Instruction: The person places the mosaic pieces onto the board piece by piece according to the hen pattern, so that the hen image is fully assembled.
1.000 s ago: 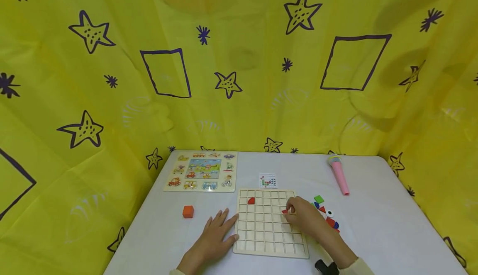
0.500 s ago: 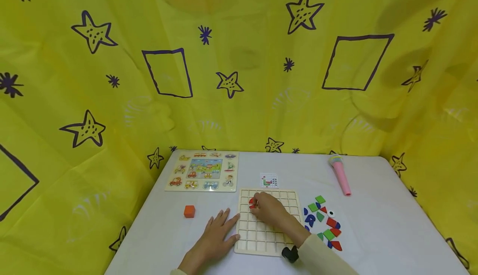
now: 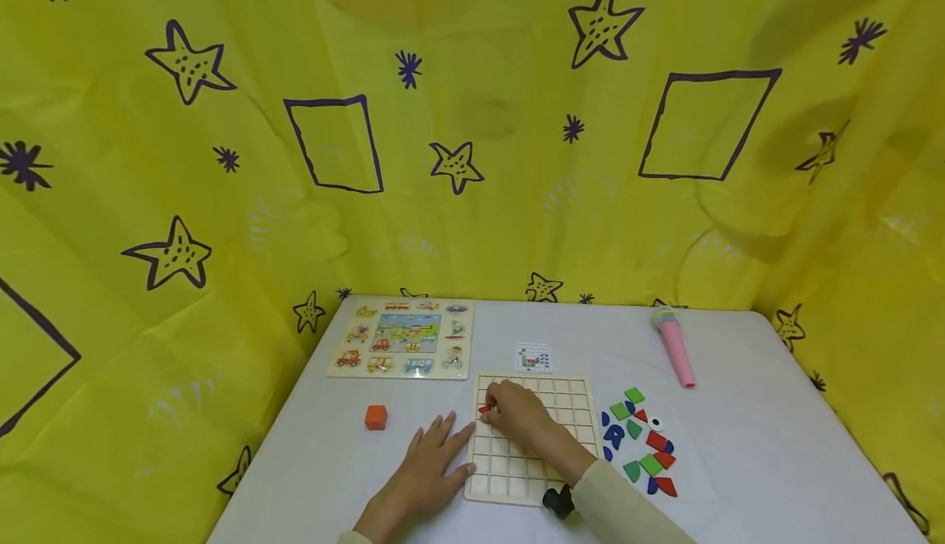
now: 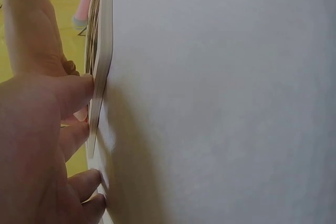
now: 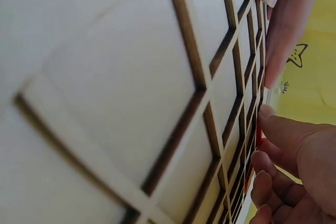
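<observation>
Right hand (image 3: 517, 419) is pinching a red piece (image 3: 484, 409) over the grid's (image 3: 568, 413) left column, far end; left hand (image 3: 428, 466) is lying flat, open, bracing that edge.

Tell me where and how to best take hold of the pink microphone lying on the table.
Grip the pink microphone around its slim handle, coming from above with fingers across its width. It lies flat, its wider head toward the curtain, and the table beside it looks bare, leaving room for fingers.
</observation>
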Demonstrator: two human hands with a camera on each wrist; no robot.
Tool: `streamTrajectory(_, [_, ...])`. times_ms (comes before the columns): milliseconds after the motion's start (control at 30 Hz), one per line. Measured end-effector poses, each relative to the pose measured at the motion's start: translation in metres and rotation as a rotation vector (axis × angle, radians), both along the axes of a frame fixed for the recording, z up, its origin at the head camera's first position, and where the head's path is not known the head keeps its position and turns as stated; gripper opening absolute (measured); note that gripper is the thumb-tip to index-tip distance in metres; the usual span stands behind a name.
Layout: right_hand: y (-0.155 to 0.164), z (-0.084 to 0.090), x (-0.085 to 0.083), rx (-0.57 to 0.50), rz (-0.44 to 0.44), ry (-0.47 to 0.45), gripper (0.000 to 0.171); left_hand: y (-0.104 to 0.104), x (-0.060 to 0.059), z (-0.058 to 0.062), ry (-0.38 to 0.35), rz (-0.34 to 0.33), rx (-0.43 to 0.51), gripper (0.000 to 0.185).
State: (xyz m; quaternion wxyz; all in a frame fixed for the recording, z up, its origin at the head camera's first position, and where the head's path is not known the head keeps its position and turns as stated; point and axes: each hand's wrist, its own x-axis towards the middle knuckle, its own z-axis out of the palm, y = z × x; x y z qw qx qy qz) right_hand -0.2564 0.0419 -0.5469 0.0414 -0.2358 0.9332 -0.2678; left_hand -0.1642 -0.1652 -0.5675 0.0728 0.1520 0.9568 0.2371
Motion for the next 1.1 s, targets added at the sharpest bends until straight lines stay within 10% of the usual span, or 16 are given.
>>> streamTrajectory(1100, [0.0035,0.0036,0.0053,-0.036,0.016,0.004,0.009,0.0000,-0.0002,0.0019,0.011,-0.001,0.007,0.063])
